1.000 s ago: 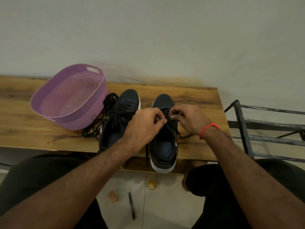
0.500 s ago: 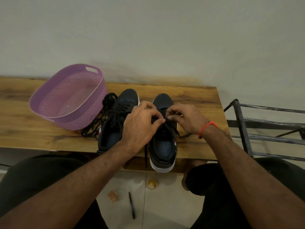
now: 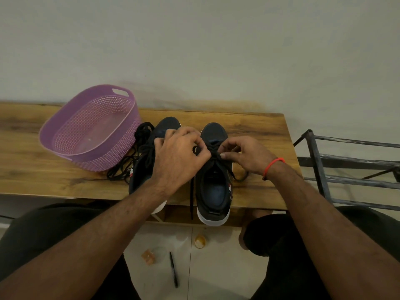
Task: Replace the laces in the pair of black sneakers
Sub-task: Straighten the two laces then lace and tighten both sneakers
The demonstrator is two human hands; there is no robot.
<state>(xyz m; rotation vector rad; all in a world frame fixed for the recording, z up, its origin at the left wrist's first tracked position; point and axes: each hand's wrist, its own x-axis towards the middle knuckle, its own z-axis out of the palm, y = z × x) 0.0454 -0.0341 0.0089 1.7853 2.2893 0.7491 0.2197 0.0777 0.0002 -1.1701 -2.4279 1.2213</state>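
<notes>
On the tabletop [image 3: 255, 128] my left hand [image 3: 177, 156] and right hand [image 3: 244, 154] each pinched the lace [image 3: 213, 158] over the right sneaker [image 3: 214, 182], a soft, limp cord I judged best gripped close to its knot.

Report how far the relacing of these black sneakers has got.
Done: the left sneaker already shows lacing, and loose black laces lie beside the purple basket. In hand: left hand and right hand pinch the lace at the right sneaker. Left: finish that knot; one end still dangles off the bench.
</notes>
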